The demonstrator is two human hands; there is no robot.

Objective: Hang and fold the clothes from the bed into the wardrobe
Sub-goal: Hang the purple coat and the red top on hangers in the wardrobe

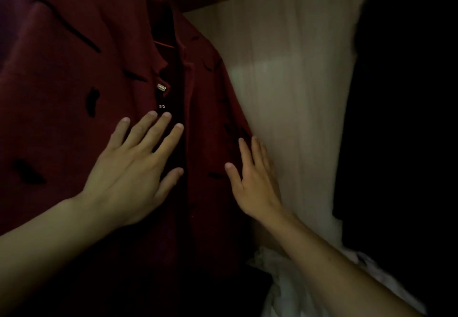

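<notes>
- One dark red collared shirt (74,93) with scattered black marks fills the space above and to the left of all the fingers. It hangs inside the wardrobe with its front facing the camera and its placket open at the neck.
- Pale wood-grain wardrobe panel (297,93) stands just right of the right hand's fingers, running upward past them. Beyond it the view is too dark to tell anything.
- Left hand (133,168) lies flat on the shirt front beside the placket. Its fingers (148,131) are straight and spread, and the thumb is held out to the side.
- Right hand (255,183) rests on the shirt's right edge, where the cloth meets the panel. Its fingers (250,153) are straight and close together, the thumb apart, pinching nothing.
- White crumpled fabric (285,292) lies well below the right fingers, under that forearm.
- Thin orange-red hanger (163,44) shows in the neck opening, well above the left fingertips.
- Silver clasp (161,87) sits on the placket above the left fingertips.
- Two tiny pale studs (162,106) sit just above the left middle fingertips.
</notes>
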